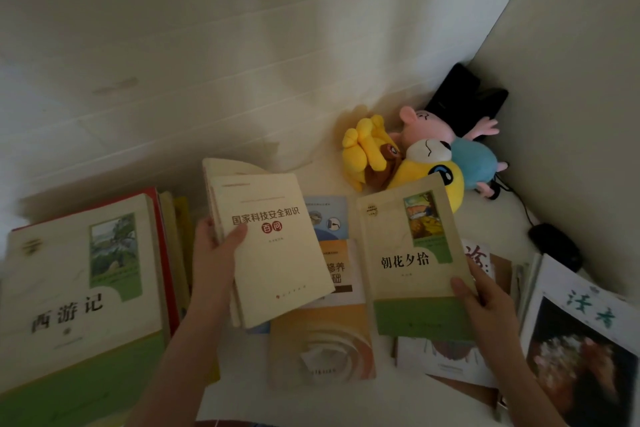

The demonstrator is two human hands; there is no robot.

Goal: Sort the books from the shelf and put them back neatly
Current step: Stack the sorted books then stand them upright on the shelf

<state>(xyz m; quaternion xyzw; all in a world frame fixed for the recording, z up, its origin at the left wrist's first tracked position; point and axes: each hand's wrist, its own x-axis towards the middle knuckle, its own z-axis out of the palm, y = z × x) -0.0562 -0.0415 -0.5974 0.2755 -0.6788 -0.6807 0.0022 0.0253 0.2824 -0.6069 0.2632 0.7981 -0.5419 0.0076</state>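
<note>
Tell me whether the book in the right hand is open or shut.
Shut: the book shows its whole front cover, gripped by the right hand.

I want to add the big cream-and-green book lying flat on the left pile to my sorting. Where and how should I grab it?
Probably by the right long edge of the big cream-and-green book, coming from the right with the left hand once that hand is free. The book lies flat on top of its pile, and that edge faces the open middle with nothing resting on it, so fingers could likely slip under there.

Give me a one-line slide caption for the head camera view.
Left hand holds cream books, right hand a green-banded book, above scattered books.
</note>
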